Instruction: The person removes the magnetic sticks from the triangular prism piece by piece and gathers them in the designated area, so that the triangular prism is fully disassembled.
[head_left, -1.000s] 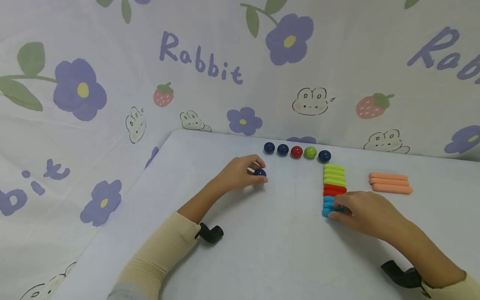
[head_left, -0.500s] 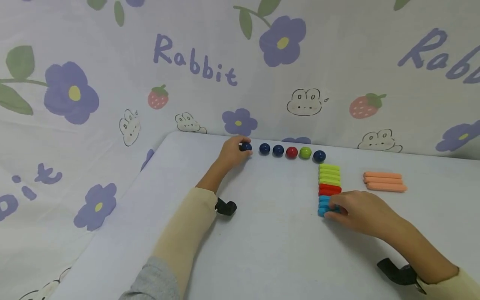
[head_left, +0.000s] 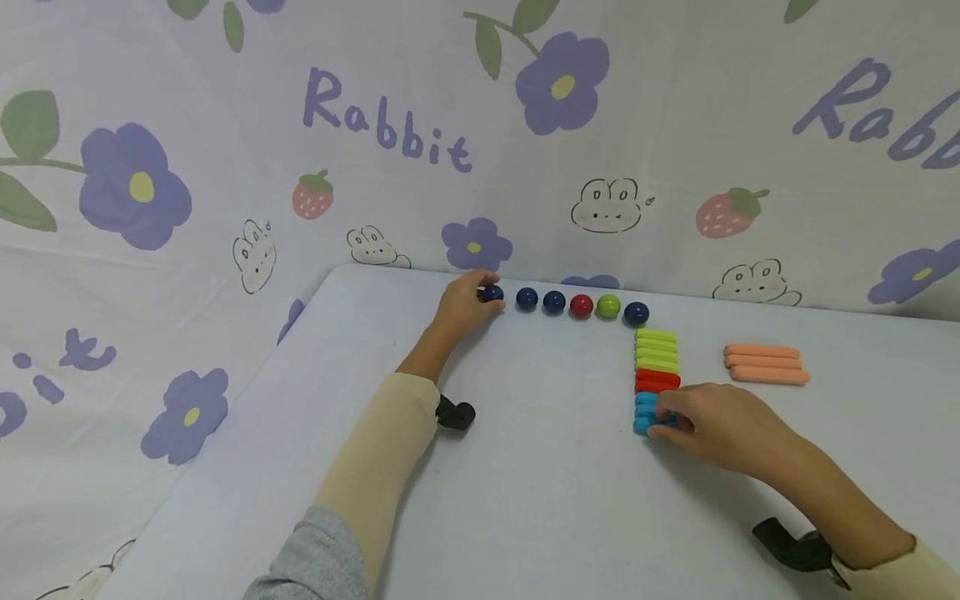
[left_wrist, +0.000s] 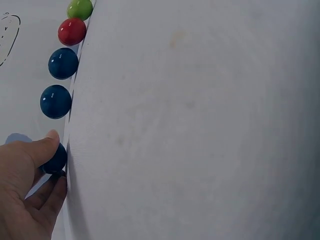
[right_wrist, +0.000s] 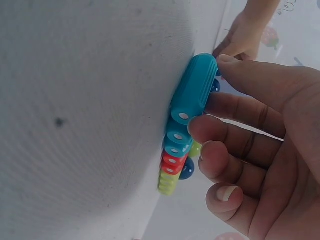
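Observation:
My left hand (head_left: 459, 307) pinches a dark blue ball (head_left: 492, 293) between thumb and fingers at the left end of a row of balls along the back of the table. In the left wrist view this blue ball (left_wrist: 56, 161) is partly covered by the thumb. At the near end of a column of coloured sticks, my right hand (head_left: 723, 427) holds a ridged blue stick (right_wrist: 195, 87), thumb at one end and fingertips by the other. More blue sticks (head_left: 645, 400) lie against it, partly hidden by the fingers in the head view.
Two blue balls (head_left: 527, 299), a red ball (head_left: 581, 306), a green ball (head_left: 608, 306) and another blue ball (head_left: 636, 313) continue the row. Green sticks (head_left: 656, 350) and red sticks (head_left: 657, 381) extend the column. Three orange sticks (head_left: 765, 364) lie at right. A printed cloth (head_left: 525, 183) hangs behind.
My left hand has carried the blue ball backward and left to the row's left end, where it has stayed for the last half second. The right hand keeps its place at the blue sticks.

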